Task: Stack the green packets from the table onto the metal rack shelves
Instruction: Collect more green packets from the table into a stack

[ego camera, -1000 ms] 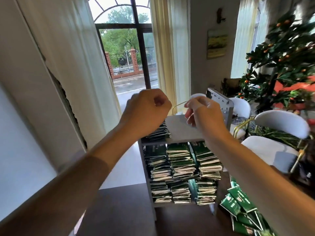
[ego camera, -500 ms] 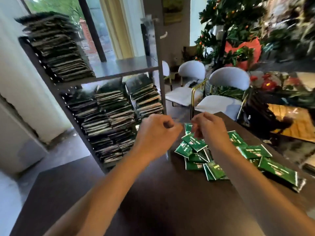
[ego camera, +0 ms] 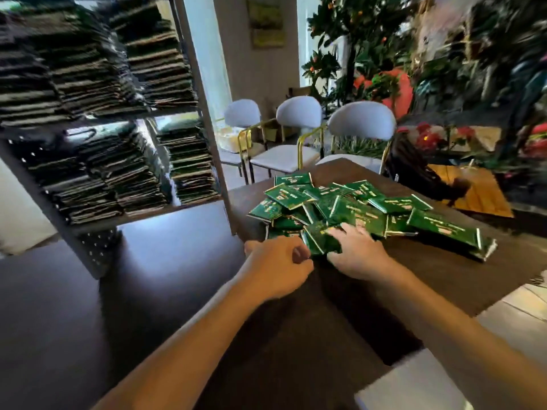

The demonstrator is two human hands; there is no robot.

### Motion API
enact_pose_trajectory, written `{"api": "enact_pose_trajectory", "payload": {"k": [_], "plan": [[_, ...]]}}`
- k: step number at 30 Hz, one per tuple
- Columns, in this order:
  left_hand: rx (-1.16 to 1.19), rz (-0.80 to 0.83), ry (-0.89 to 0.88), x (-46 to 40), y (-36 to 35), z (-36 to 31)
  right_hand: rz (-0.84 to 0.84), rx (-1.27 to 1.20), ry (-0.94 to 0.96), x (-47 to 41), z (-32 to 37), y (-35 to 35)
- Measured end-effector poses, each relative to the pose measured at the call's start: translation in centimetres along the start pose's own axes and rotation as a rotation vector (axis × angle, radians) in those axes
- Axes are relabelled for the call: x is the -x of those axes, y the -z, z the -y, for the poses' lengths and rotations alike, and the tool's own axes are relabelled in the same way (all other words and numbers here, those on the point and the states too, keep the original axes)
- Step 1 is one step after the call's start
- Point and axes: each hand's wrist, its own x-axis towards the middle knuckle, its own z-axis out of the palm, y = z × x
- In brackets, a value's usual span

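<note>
— While the right hand [ego camera: 358,255] pinched one green packet [ego camera: 321,239] off the pile's [ego camera: 355,208] near edge, what was the left hand [ego camera: 278,266] doing?
— Curled just beside it, apparently empty. Gathering several squarely before lifting to the metal rack [ego camera: 204,119] seemed wisest.

Both hands [ego camera: 319,255] — on green packets [ego camera: 349,208]

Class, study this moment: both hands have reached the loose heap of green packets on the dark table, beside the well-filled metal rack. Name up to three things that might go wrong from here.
1. The heap of green packets lies loose and overlapping; pulling the packet that the right hand and left hand meet on may drag neighbours along.
2. Packets at the heap's right end sit near the table edge and might slide off.
3. The metal rack already holds tall, uneven stacks; adding more could topple them.
</note>
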Motion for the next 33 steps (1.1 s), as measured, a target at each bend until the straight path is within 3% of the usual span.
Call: {"api": "enact_pose_trajectory", "payload": {"k": [6,9,13,16,19,23,29,33], "plan": [[-0.091,-0.043,0.157,0.7,-2.1,-0.6,-0.009,0.069,0.157,5.1,-0.8,-1.2],[-0.098,-0.019,0.211,0.1,-3.3,-1.1,-0.116,-0.075,0.259,6.9,-1.6,-1.0],[-0.27,0.059,0.205,-0.9,-5.6,-2.0,-0.333,-0.163,0.201,6.3,-3.8,-0.1],[-0.299,0.058,0.189,-1.7,-5.9,-2.3,-0.236,-0.022,0.166,5.1,-4.4,0.0],[-0.151,0.187,0.233,-2.3,-4.9,-1.8,-0.072,-0.005,0.122,4.0,-4.0,-0.2],[0.138,0.239,0.273,-1.8,-3.5,-0.4,-0.126,0.004,0.074,3.4,-3.4,-0.1],[0.532,0.239,0.534,0.6,-1.9,1.8,-0.117,-0.005,0.041,3.6,-2.1,-0.1],[0.82,0.087,0.66,2.0,-1.5,3.5,-0.121,-0.041,0.007,4.2,-1.2,-0.2]]}}
